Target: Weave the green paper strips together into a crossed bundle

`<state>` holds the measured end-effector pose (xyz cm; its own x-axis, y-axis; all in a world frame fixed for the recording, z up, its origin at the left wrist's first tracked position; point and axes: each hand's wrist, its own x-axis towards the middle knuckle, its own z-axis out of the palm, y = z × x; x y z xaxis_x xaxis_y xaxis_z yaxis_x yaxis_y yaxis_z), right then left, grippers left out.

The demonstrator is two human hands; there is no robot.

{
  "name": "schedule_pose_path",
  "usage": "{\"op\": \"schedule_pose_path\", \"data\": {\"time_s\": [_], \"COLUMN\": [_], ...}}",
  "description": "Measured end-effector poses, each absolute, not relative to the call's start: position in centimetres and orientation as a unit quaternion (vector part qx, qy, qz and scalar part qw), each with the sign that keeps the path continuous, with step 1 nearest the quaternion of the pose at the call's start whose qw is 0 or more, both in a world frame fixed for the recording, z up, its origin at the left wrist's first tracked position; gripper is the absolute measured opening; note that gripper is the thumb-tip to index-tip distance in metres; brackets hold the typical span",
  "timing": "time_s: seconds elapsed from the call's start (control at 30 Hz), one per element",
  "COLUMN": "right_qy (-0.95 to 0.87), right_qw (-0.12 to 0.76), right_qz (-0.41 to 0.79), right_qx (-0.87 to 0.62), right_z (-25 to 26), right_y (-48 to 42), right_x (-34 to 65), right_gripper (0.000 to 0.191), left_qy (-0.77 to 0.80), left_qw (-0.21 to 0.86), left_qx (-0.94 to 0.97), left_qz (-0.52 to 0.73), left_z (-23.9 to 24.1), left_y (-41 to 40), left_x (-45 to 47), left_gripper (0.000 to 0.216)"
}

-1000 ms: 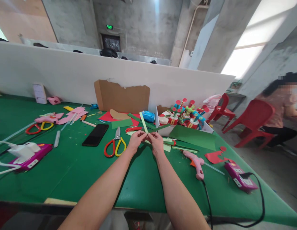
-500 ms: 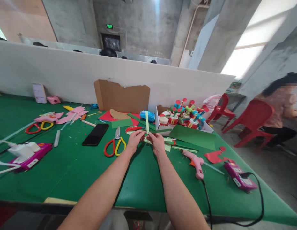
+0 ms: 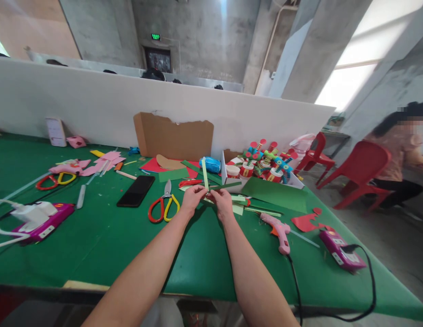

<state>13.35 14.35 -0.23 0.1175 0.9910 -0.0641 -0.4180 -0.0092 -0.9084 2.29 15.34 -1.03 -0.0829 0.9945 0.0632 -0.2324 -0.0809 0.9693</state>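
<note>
My left hand (image 3: pixel 193 200) and my right hand (image 3: pixel 222 202) meet above the table, fingertips pinched close together. Between them a light green paper strip (image 3: pixel 205 171) stands up, leaning a little left. A dark green paper strip (image 3: pixel 230 185) sticks out to the right from the same spot. The fingers hide where the two strips meet. Behind and beside my right hand lie more light green paper pieces (image 3: pixel 237 209). Scissors with one red and one yellow handle (image 3: pixel 166 200) rest open just left of my left hand.
A pink glue gun (image 3: pixel 278 232) lies right, its cord running to a purple power strip (image 3: pixel 342 254). A white box (image 3: pixel 224 169) holds several colourful paper figures. A black phone (image 3: pixel 136 190) and another purple power strip (image 3: pixel 47 225) are left. Cardboard (image 3: pixel 177 136) leans behind.
The light green strip has tipped slightly left. The dark green strip now shows angled out to the right of my fingers. Both hands have stayed nearly in place.
</note>
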Motion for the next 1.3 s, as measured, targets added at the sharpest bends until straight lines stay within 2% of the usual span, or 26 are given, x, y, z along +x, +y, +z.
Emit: {"op": "schedule_pose_path", "data": {"time_s": [0.43,0.63,0.83,1.07,1.3], "right_qy": [-0.382,-0.329,-0.297,-0.311,-0.305], "right_qw": [0.613,0.62,0.588,0.586,0.585], "right_qz": [0.501,0.568,0.633,0.645,0.655], "right_qx": [-0.476,-0.429,-0.406,-0.379,-0.368], "right_z": [-0.35,-0.65,-1.0,-0.56,-0.41], "right_y": [14.35,14.72,14.72,14.32,14.26], "right_x": [13.02,13.29,13.51,13.5,13.41], "right_gripper": [0.018,0.015,0.019,0.029,0.028], "left_qy": [0.456,0.454,0.418,0.414,0.422], "left_qw": [0.488,0.497,0.546,0.539,0.511], "left_qx": [0.46,0.436,0.417,0.439,0.452], "left_qz": [0.585,0.597,0.594,0.588,0.597], "left_z": [-0.87,-0.69,-0.47,-0.67,-0.71], "left_y": [15.14,15.21,15.07,15.06,15.16], "left_x": [2.41,2.35,2.48,2.48,2.34], "left_gripper": [0.029,0.028,0.032,0.038,0.032]}}
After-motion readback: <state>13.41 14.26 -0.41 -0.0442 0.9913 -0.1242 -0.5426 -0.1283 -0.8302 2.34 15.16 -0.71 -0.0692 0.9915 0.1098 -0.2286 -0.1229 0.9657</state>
